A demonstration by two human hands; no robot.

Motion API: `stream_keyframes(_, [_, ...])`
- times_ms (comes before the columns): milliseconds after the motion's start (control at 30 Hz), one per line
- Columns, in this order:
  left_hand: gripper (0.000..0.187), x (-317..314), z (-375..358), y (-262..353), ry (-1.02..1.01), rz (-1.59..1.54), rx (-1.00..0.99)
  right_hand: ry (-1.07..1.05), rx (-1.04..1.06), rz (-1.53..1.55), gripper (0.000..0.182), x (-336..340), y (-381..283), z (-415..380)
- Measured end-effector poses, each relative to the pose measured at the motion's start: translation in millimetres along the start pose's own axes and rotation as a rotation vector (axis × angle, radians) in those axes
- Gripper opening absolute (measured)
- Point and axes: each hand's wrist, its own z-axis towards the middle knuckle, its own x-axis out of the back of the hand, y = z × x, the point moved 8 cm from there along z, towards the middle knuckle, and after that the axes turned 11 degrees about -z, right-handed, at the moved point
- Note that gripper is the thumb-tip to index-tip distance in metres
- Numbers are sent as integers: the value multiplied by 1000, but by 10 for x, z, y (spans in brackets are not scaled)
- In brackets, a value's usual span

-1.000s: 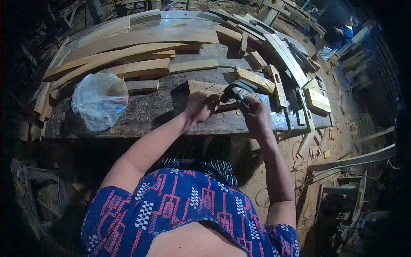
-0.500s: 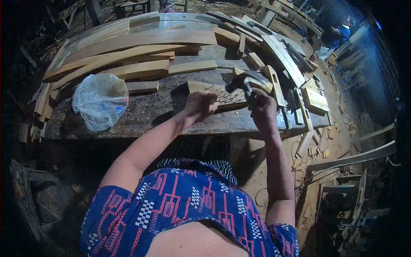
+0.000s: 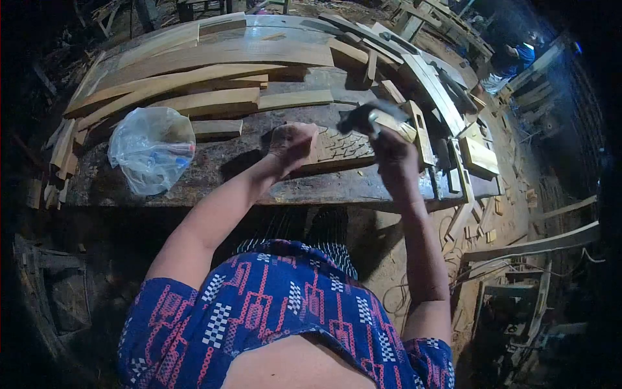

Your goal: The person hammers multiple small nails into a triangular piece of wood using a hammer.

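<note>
A wooden block [image 3: 343, 148] with dark carved-looking marks or small bent pieces over its top lies near the workbench's [image 3: 227, 188] front edge. On the block's left end rests my left hand [image 3: 293, 144], its fingers closed; what they hold, if anything, is hidden. My right hand [image 3: 395, 155] is wrapped round a hammer [image 3: 374, 120], whose head is raised over the block's right end and slightly blurred. Just behind the hammer lie short pale wood pieces.
A clear plastic bag [image 3: 150, 152] with small blue and red things sits at the left. Long planks [image 3: 214, 59] cover the back. At the right are a notched wood piece [image 3: 421, 133] and a pale block [image 3: 478, 154]. A person [image 3: 518, 58] is far off at the upper right.
My left hand has moved left along the block to its left end, uncovering more of the marked top. The hammer head has tilted and shifted slightly.
</note>
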Motion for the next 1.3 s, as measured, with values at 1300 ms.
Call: stream_keyframes(1300, [19, -138, 128, -48, 40, 42, -107, -20, 54, -32, 22, -110, 343, -96])
